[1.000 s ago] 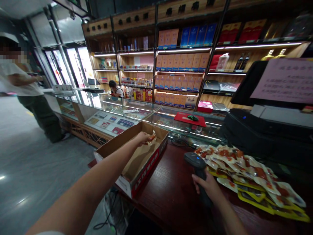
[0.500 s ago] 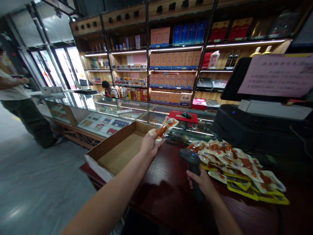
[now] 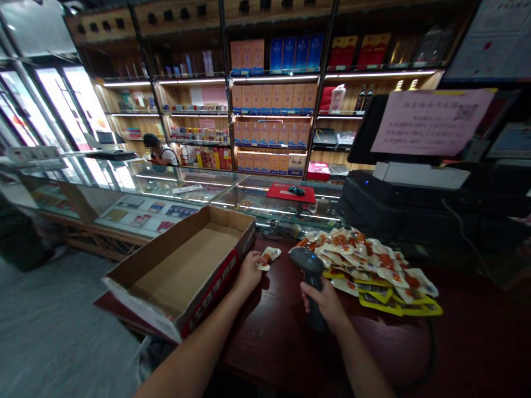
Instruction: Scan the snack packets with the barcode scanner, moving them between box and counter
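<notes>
My left hand (image 3: 251, 270) is closed on one end of a small clear-and-white snack packet (image 3: 271, 255) with reddish-brown food inside. It is low over the dark wooden table (image 3: 265, 326), just right of the open cardboard box (image 3: 244, 221); whether the packet touches the wood I cannot tell. Wrapped round the handle of a black barcode scanner (image 3: 309, 262) is my right hand (image 3: 326, 301); the scanner head points up and left. Beside it lies a heap of similar snack packets (image 3: 365, 254), with yellow-edged packets (image 3: 385, 301) along its near side.
Behind the table runs a glass display counter (image 3: 232, 190) with a red mat (image 3: 286, 192) and a mouse (image 3: 296, 190) on it. A black monitor with a pink notice (image 3: 431, 124) stands at right. Another person (image 3: 166, 155) is behind the counter.
My left hand has lowered the packet from above the box's corner to near the table on the box's right. The view has turned right. The scanner stays in my right hand.
</notes>
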Action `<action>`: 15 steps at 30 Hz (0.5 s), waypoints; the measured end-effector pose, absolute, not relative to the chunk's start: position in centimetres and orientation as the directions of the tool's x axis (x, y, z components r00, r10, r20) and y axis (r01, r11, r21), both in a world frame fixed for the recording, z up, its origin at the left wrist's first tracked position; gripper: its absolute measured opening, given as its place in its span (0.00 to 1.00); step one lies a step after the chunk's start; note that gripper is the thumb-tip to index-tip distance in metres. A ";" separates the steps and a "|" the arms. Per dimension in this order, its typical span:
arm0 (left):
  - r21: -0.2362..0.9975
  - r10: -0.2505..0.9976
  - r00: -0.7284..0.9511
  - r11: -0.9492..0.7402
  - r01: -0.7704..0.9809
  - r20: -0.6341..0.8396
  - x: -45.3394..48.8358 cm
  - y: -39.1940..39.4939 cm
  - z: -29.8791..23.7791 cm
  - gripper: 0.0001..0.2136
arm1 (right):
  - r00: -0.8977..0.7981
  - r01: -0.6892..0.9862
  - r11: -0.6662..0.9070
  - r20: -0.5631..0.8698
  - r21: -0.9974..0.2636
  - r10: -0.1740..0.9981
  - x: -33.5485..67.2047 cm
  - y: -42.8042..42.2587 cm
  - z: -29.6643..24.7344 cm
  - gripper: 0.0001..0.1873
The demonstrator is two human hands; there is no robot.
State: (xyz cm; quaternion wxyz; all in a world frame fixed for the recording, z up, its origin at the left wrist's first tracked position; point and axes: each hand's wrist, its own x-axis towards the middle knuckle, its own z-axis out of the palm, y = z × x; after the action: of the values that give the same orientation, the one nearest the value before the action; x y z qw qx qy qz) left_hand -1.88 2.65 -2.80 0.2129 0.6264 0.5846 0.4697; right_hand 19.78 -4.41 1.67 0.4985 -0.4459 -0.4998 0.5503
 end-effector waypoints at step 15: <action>0.358 0.974 -0.226 0.205 0.911 0.016 -0.5 3.7 0.6 0.25 | -0.141 -0.108 -0.045 -0.029 -0.993 0.990 19.8 -3.9 0.7 0.25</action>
State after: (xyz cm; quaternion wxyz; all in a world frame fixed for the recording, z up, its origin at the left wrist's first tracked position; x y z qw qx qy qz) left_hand -0.53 3.74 0.64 0.1072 0.6129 0.7688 0.1477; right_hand 19.85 -3.85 0.68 0.4814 -0.4447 -0.4958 0.5698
